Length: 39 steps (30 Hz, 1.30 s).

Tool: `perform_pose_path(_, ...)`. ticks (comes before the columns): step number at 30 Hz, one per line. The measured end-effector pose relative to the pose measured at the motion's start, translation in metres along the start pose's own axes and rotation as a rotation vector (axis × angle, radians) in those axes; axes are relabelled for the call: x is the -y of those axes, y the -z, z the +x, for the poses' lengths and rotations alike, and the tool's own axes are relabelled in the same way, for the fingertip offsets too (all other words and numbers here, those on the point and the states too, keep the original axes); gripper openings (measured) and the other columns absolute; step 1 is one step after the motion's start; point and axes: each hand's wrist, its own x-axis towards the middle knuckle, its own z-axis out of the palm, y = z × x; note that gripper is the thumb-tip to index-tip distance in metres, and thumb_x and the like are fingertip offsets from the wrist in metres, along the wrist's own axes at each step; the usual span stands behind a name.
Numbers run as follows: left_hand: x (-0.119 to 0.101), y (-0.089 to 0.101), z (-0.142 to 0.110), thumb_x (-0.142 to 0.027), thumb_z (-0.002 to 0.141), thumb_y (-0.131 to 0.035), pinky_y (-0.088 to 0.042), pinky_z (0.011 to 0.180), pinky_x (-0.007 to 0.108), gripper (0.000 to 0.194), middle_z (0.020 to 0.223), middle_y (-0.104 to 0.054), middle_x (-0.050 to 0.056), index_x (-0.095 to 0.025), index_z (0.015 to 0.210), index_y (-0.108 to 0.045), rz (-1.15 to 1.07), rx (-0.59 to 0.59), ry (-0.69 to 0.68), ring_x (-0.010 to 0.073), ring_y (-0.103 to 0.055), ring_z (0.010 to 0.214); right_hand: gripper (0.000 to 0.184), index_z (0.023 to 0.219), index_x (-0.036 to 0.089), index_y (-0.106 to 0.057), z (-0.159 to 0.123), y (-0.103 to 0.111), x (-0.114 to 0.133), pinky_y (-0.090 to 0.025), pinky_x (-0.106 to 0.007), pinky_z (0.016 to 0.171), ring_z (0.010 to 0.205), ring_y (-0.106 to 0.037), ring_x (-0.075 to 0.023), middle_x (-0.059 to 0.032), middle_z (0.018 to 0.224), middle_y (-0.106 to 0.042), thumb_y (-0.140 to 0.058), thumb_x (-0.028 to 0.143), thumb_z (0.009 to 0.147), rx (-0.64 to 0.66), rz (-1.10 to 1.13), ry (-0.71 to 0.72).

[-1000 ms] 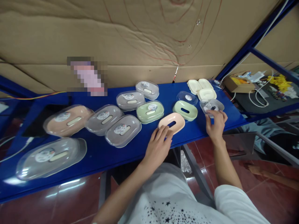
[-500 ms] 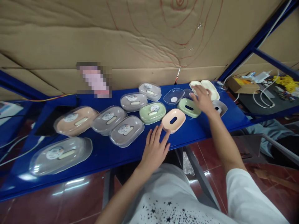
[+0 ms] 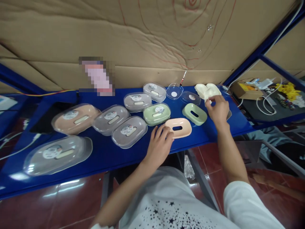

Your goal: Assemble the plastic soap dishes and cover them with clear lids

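My left hand (image 3: 160, 142) is closed at the left end of a peach soap dish (image 3: 185, 128), an oval tray with a dark slot, its fingers at the rim. To the right, my right hand (image 3: 218, 109) has thumb and fingertips pinched together in front of two cream containers (image 3: 213, 90); whatever is in the pinch is too small to make out. Between the hands stands a green soap dish (image 3: 200, 117) with a slot. Behind it lie a clear lid (image 3: 174, 91) and another clear lid (image 3: 190, 98), each with a round label. A grey piece behind my right hand is mostly hidden.
Several soap dishes with clear lids, including a green one (image 3: 156, 114) and a peach one (image 3: 75, 119), cover the left of the blue table (image 3: 102, 159). Cardboard (image 3: 143, 38) rises behind. A cardboard box (image 3: 247, 90) and white cables lie at the right.
My right hand has drawn back from the cream containers toward me, and its spread fingers have come together. The peach dish has turned slightly under my left hand.
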Motion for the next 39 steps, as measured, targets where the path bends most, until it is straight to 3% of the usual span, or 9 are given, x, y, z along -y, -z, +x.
perform_pose_path(3,0.002,0.021,-0.02,-0.02,0.103,-0.069,-0.056,0.114,0.049,0.018,0.126,-0.074,0.01,-0.021,0.12,-0.064,-0.161,-0.176,0.054,0.0291,-0.064,0.134,0.016,0.098,0.02,-0.07,-0.068,0.028,0.033,-0.045,-0.043,0.095,0.104,-0.073,-0.0287,-0.0097,0.108,-0.08,-0.061,0.034,0.1,-0.127,0.095,0.213)
perform_pose_path(6,0.005,0.045,-0.047,-0.014,0.097,-0.077,-0.057,0.114,0.048,0.029,0.123,-0.074,0.009,-0.02,0.121,-0.063,-0.198,-0.364,0.15,0.0282,-0.065,0.134,0.014,0.094,0.022,-0.068,-0.13,0.041,0.077,-0.043,-0.042,0.092,0.096,-0.072,-0.0254,-0.0066,0.102,-0.081,-0.065,0.034,0.101,-0.079,0.151,0.332)
perform_pose_path(11,0.013,0.066,-0.066,-0.011,0.092,-0.082,-0.054,0.115,0.051,0.036,0.126,-0.073,0.012,-0.02,0.121,-0.064,-0.107,-0.441,0.198,0.0309,-0.064,0.138,0.022,0.115,0.02,-0.073,-0.159,0.028,0.128,-0.047,-0.045,0.098,0.111,-0.073,-0.0282,-0.0114,0.122,-0.08,-0.056,0.034,0.11,0.121,0.405,0.396)
perform_pose_path(17,0.012,0.039,-0.046,-0.015,0.098,-0.076,-0.058,0.113,0.05,0.028,0.126,-0.072,0.012,-0.02,0.122,-0.063,-0.073,-0.309,0.104,0.031,-0.064,0.137,0.044,0.157,0.029,-0.053,-0.144,0.023,0.082,-0.049,-0.052,0.12,0.148,-0.057,-0.028,-0.0105,0.156,-0.063,-0.038,0.033,0.115,0.051,0.664,0.234)
perform_pose_path(21,0.011,0.018,-0.03,-0.019,0.106,-0.063,-0.057,0.119,0.049,0.017,0.134,-0.07,0.013,-0.017,0.123,-0.062,-0.088,-0.043,-0.05,0.0316,-0.058,0.146,0.059,0.165,0.034,-0.046,-0.15,0.019,0.047,-0.045,-0.059,0.125,0.16,-0.042,-0.034,-0.0082,0.173,-0.045,-0.058,0.047,0.109,0.226,0.547,0.563)
perform_pose_path(27,0.021,0.018,-0.038,-0.024,0.105,-0.066,-0.056,0.119,0.051,0.016,0.139,-0.069,0.013,-0.018,0.119,-0.067,-0.016,0.105,-0.097,0.0349,-0.057,0.148,0.051,0.161,0.031,-0.053,-0.165,0.016,0.051,-0.045,-0.056,0.126,0.154,-0.052,-0.0276,-0.007,0.158,-0.063,-0.058,0.031,0.11,0.318,0.466,0.698)
perform_pose_path(32,0.025,0.03,-0.057,-0.023,0.103,-0.069,-0.059,0.115,0.052,0.011,0.129,-0.073,0.012,-0.019,0.113,-0.069,0.034,0.057,-0.072,0.0342,-0.062,0.139,0.046,0.158,0.029,-0.057,-0.1,0.016,0.059,-0.042,-0.053,0.126,0.151,-0.055,-0.0253,-0.0054,0.157,-0.065,-0.043,0.034,0.115,0.329,0.454,0.676)
perform_pose_path(35,0.024,0.035,-0.062,-0.022,0.103,-0.069,-0.058,0.114,0.05,0.008,0.128,-0.072,0.011,-0.019,0.11,-0.069,-0.005,0.044,-0.052,0.0322,-0.062,0.138,0.045,0.151,0.019,-0.062,-0.02,-0.01,0.076,-0.041,-0.057,0.121,0.147,-0.056,-0.0336,-0.0141,0.156,-0.064,-0.048,0.032,0.111,0.26,0.281,0.507)
perform_pose_path(39,0.022,0.035,-0.062,-0.021,0.102,-0.068,-0.059,0.111,0.049,0.006,0.127,-0.073,0.011,-0.02,0.108,-0.07,-0.013,0.022,-0.026,0.0313,-0.064,0.136,0.031,0.121,0.01,-0.075,0.061,-0.054,0.107,-0.04,-0.062,0.116,0.132,-0.064,-0.0415,-0.0243,0.134,-0.075,-0.069,0.032,0.1,0.452,0.234,0.386)
